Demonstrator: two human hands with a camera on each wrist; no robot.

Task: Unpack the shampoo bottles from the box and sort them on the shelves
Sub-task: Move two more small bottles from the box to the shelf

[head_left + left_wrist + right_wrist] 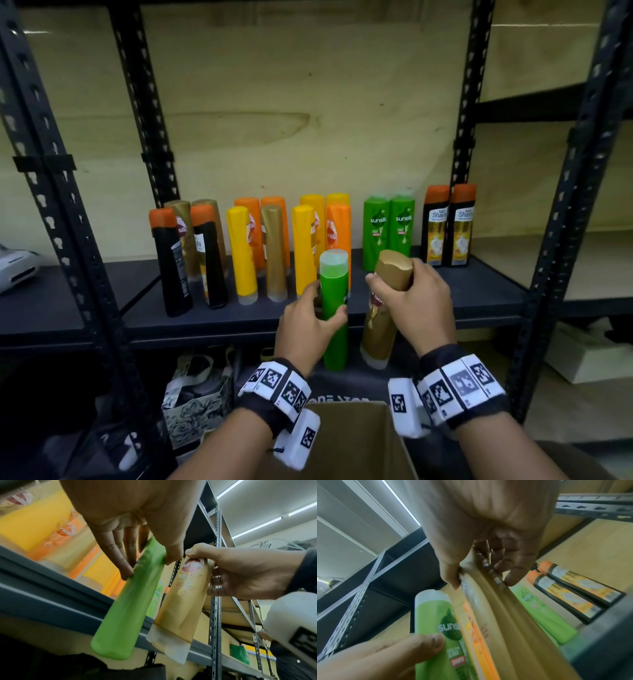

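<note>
**Two bottles held before a stocked shelf**

A black metal rack [85, 260] with slotted uprights fills the head view, backed by pale plywood. Its dark shelf [479, 284] carries upright shampoo bottles in groups: black ones with orange caps and gold ones at the left, yellow, orange and one gold in the middle, a green pair [388, 229] further right, and a black pair with orange caps [448, 226] at the far right.

Below the wrists sits an open cardboard box [356, 442]; only its rim and brown inside show.

The left hand [305, 329] grasps a green bottle [334, 308], fingers and thumb wrapped round its middle. It is upright, in front of the shelf edge, with a translucent pale cap and white "sunsilk" lettering.

The right hand [419, 305] clasps a gold bottle [382, 315] near its faceted gold cap. This one tilts slightly, its clear base low, just beside the green bottle, bearing a red "sunsilk" emblem.
</note>
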